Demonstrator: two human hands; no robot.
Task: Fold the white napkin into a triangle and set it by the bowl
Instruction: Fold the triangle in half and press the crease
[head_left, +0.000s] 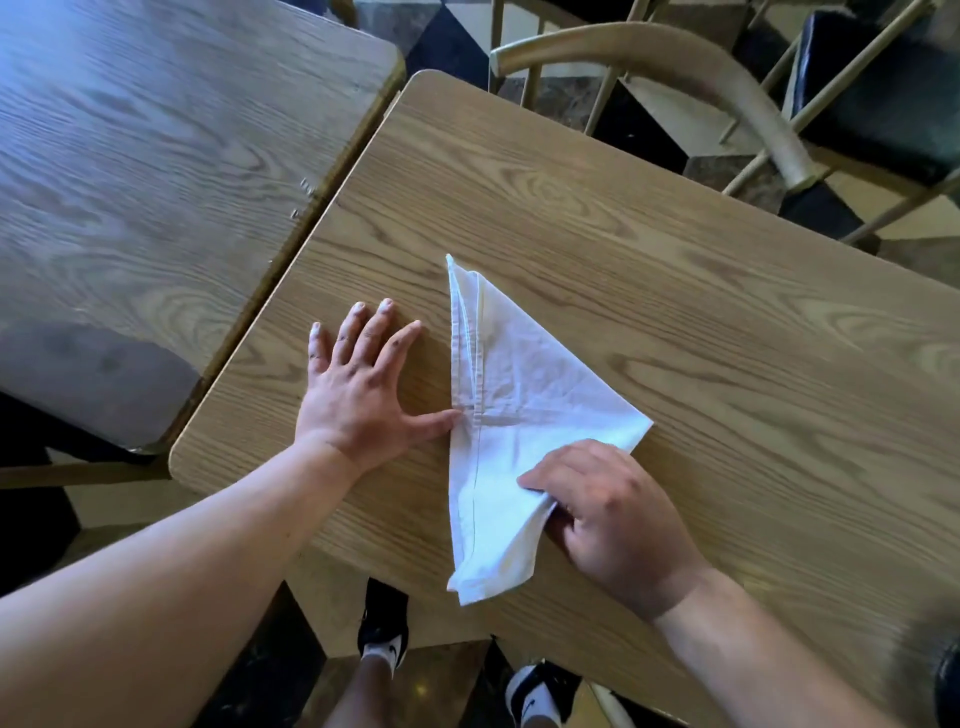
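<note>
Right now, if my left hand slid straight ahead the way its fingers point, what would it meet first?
Likely nothing: the left hand lies flat on the light wood-grain table, fingers aimed just left of the folded white cloth napkin, along bare tabletop.

The napkin (511, 415) lies on the table (675, 270), in its near-left part, with one tip pointing far, one right, and one near, close to the table's near edge. The left hand (358, 395) rests flat on the table just left of the napkin, thumb touching its left edge. The right hand (613, 525) sits at the napkin's near-right edge and seems to pinch it. A second table (156, 156) stands just beside, to the left. A chair (675, 67) stands beyond the far edge. Two shoes (384, 623) show below the near edge.
</note>
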